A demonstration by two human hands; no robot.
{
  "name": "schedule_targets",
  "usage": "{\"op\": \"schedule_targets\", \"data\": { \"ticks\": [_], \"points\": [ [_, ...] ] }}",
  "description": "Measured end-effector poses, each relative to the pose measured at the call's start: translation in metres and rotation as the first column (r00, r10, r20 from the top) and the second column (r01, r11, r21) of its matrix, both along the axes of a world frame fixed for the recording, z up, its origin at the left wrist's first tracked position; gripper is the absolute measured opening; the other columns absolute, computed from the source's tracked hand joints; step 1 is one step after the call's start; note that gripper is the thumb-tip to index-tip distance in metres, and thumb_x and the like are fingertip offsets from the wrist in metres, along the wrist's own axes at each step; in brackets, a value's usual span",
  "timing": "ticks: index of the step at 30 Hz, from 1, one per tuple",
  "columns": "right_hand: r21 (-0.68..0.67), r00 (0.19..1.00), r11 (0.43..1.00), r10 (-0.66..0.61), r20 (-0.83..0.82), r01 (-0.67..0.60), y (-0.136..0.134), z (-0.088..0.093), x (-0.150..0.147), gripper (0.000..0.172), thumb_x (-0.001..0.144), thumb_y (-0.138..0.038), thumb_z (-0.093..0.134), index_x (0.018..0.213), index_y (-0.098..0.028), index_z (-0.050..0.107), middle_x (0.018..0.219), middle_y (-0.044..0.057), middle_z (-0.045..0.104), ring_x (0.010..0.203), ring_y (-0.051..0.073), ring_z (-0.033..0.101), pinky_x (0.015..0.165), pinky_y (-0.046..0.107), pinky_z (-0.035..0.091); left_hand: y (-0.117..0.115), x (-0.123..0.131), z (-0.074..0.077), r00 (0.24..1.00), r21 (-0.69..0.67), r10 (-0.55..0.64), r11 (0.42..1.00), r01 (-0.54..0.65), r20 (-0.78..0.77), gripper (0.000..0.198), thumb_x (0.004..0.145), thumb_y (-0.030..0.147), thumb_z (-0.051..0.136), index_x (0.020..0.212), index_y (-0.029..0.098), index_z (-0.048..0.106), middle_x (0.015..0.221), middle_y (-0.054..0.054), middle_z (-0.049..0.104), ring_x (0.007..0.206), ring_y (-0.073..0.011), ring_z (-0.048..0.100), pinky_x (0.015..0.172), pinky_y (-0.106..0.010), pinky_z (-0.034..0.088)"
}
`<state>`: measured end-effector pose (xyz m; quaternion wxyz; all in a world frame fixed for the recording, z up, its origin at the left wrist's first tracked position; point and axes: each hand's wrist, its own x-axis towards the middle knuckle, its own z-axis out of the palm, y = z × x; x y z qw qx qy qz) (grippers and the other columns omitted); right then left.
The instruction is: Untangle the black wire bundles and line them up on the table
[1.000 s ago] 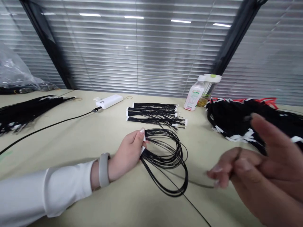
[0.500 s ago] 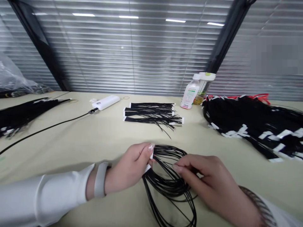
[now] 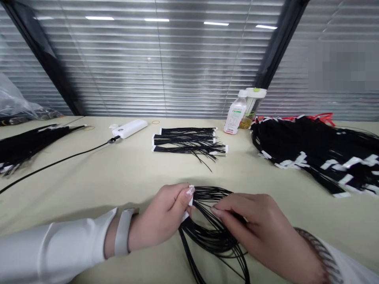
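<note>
Wires [image 3: 213, 241] looped, pinched by left hand [image 3: 161, 221] and right hand [image 3: 257, 228]; taped bundles [image 3: 185, 141], bottle [image 3: 233, 117] beyond.

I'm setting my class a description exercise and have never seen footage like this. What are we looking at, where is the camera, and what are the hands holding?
No machine here: a person's two bare hands, filmed by a head-worn camera looking forward and down. The left hand, in a white sleeve, pinches the white tab end of a looped bundle of thin black cords. The right hand rests its fingertips on the same strands; whether its grip is closed is unclear. On the beige table lie three flat cord bundles, a white power bank, a bottle and large cord piles on either side.
</note>
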<state>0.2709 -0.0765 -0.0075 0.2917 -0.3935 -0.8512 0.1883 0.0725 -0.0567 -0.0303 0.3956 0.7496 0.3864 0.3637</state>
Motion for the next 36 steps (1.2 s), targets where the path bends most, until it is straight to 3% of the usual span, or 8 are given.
{"op": "schedule_targets", "data": {
  "ticks": [5, 12, 17, 27, 30, 33, 36],
  "points": [
    [0.081, 1.0, 0.996, 0.026, 0.006, -0.026, 0.0, -0.002, 0.001, 0.017, 0.088, -0.012, 0.045, 0.084, -0.02, 0.059, 0.07, -0.003, 0.062, 0.062, 0.007, 0.054, 0.057, 0.019, 0.038, 0.0, 0.0, 0.001, 1.0, 0.006, 0.005, 1.0, -0.005, -0.028, 0.041, 0.094, 0.034, 0.027, 0.062, 0.017, 0.046, 0.057, 0.002, 0.049, 0.052, -0.0094, 0.045, 0.053, -0.021, 0.038],
    [0.176, 0.985, 0.983, 0.031, 0.167, -0.061, 0.0, -0.006, 0.005, 0.024, 0.091, -0.013, 0.04, 0.088, -0.018, 0.063, 0.067, 0.0, 0.058, 0.057, 0.01, 0.051, 0.052, 0.023, 0.035, -0.001, 0.001, 0.001, 0.999, 0.023, 0.009, 1.0, -0.008, -0.046, 0.039, 0.094, 0.032, 0.028, 0.062, 0.017, 0.044, 0.057, 0.002, 0.049, 0.052, -0.0091, 0.044, 0.052, -0.02, 0.038],
    [0.225, 0.986, 0.972, 0.032, 0.162, -0.069, 0.001, -0.007, 0.005, 0.025, 0.091, -0.012, 0.038, 0.093, -0.017, 0.063, 0.069, 0.001, 0.058, 0.059, 0.011, 0.052, 0.053, 0.023, 0.037, -0.001, 0.002, 0.001, 0.997, 0.018, 0.0, 1.0, 0.001, -0.073, 0.038, 0.094, 0.031, 0.028, 0.062, 0.017, 0.044, 0.058, 0.002, 0.05, 0.054, -0.0096, 0.045, 0.054, -0.021, 0.039],
    [0.17, 0.978, 0.983, 0.027, 0.209, -0.063, 0.003, -0.005, -0.001, 0.025, 0.092, -0.014, 0.037, 0.09, -0.018, 0.061, 0.07, 0.002, 0.059, 0.062, 0.012, 0.054, 0.057, 0.024, 0.04, 0.001, 0.004, 0.003, 0.995, 0.007, -0.019, 1.0, 0.019, -0.103, 0.038, 0.093, 0.031, 0.029, 0.061, 0.017, 0.044, 0.058, 0.002, 0.049, 0.054, -0.0102, 0.044, 0.055, -0.023, 0.038],
    [0.222, 0.988, 0.975, -0.027, 0.149, -0.007, 0.004, -0.001, 0.003, 0.014, 0.089, -0.015, 0.043, 0.093, -0.017, 0.057, 0.08, 0.004, 0.059, 0.069, 0.013, 0.055, 0.061, 0.024, 0.043, 0.005, 0.003, 0.003, 0.997, -0.017, 0.059, 0.998, -0.059, -0.044, 0.039, 0.093, 0.036, 0.031, 0.06, 0.017, 0.043, 0.057, 0.002, 0.047, 0.054, -0.0103, 0.043, 0.054, -0.023, 0.037],
    [0.292, 0.984, 0.952, -0.136, 0.118, 0.096, 0.004, 0.008, 0.007, 0.007, 0.083, -0.022, 0.053, 0.087, -0.016, 0.053, 0.087, 0.007, 0.056, 0.075, 0.016, 0.055, 0.063, 0.027, 0.045, 0.011, 0.003, 0.002, 0.972, -0.101, 0.227, 0.97, -0.221, 0.055, 0.042, 0.092, 0.043, 0.032, 0.059, 0.018, 0.041, 0.054, 0.003, 0.044, 0.051, -0.0102, 0.04, 0.05, -0.023, 0.035],
    [0.184, 0.951, 0.979, -0.133, 0.279, 0.083, 0.001, 0.013, 0.008, 0.015, 0.08, -0.03, 0.058, 0.071, -0.019, 0.052, 0.073, 0.003, 0.057, 0.063, 0.016, 0.054, 0.054, 0.026, 0.041, 0.016, 0.003, 0.002, 0.917, -0.157, 0.387, 0.916, -0.37, 0.096, 0.044, 0.09, 0.049, 0.033, 0.06, 0.018, 0.042, 0.053, 0.004, 0.044, 0.049, -0.0105, 0.039, 0.049, -0.023, 0.033]
  ]
}}
